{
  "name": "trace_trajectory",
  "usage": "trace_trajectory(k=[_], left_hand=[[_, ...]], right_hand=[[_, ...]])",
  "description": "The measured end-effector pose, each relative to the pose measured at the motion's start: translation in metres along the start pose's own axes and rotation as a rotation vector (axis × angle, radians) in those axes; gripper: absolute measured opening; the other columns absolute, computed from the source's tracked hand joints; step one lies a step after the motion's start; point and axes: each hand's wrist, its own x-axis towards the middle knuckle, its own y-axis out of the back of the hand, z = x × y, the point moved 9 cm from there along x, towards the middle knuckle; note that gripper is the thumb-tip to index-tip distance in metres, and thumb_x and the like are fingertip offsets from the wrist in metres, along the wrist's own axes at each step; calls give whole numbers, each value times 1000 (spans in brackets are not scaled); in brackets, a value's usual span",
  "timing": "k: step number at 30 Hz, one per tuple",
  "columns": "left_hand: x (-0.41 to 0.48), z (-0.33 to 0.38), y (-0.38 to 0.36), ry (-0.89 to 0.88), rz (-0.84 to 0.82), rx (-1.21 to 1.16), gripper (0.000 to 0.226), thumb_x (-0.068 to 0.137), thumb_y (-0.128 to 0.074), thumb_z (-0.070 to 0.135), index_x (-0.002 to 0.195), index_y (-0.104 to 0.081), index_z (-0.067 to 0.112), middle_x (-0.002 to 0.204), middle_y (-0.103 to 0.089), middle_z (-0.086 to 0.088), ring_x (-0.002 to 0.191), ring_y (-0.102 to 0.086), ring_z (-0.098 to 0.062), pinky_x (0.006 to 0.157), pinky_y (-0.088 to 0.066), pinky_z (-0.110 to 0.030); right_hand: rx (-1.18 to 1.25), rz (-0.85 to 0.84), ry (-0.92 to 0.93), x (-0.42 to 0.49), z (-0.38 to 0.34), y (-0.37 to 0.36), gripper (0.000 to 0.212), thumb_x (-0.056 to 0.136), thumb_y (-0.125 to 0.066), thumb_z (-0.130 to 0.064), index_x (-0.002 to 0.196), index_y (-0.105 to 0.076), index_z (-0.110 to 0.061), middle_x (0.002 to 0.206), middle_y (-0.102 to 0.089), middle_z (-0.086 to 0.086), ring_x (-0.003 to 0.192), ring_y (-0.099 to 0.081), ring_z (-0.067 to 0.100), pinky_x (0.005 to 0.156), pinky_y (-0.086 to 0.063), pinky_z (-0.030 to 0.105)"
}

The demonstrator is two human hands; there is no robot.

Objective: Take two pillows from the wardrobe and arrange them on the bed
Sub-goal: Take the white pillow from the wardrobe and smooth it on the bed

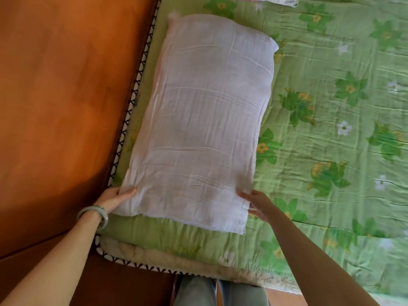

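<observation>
White pillow (205, 120) flat on green bedsheet (344, 62); left hand (114, 198), right hand (257, 204) each grip one near corner.

No text, label, brand, number or sign can be read anywhere

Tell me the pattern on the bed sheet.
The sheet is light green with green-and-yellow flowers; head view.

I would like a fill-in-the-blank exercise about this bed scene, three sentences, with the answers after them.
1. The pillow lying on the flowered bed sheet is ___ in colour.
2. The bangle is worn on the ___ wrist.
3. The left hand and the right hand each hold a near ___ of the pillow.
Answers: white, left, corner.
</observation>
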Motion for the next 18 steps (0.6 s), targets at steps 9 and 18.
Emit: trace_trajectory(k=[9, 18], left_hand=[[-7, -40, 17, 12, 137, -64, 46, 78, -77, 27, 117, -66, 5, 103, -70, -10, 90, -65, -23, 79, -49, -33], [-19, -72, 0, 56, 356, -458, 41, 84, -71, 6, 123, -59, -2, 118, -63, -20, 91, -66, -26, 89, -51, -36]], right_hand=[[-189, 13, -123, -28, 65, 3, 37, 76, -73, 6, 111, -60, 12, 90, -66, 16, 74, -66, 26, 51, -58, 28], [4, 99, -49, -42, 93, 8, 31, 78, -62, 17, 109, -57, 17, 80, -63, 21, 62, -59, 28, 56, -54, 32]])
